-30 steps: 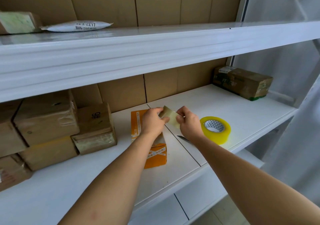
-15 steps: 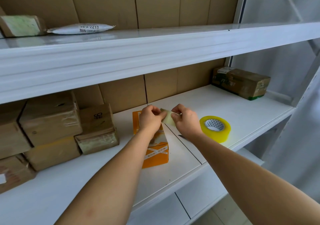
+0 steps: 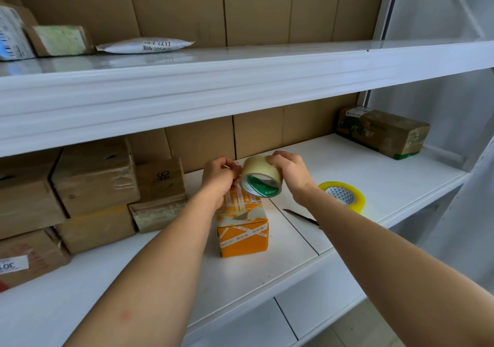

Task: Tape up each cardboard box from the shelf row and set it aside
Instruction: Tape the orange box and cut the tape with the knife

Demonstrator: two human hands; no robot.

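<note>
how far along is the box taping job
Done: the box at far right sits apart, seemingly taped. In hand: the right hand grips a tape roll over the orange box while the left hand pinches near its free end. Left: the stacked boxes on the left.

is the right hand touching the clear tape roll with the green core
Touching. The head view shows the right hand with fingers curled over the top of the clear tape roll with the green core, gripping it.

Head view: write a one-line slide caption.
Right hand grips a tape roll above the orange box; left hand pinches its free end.
</note>
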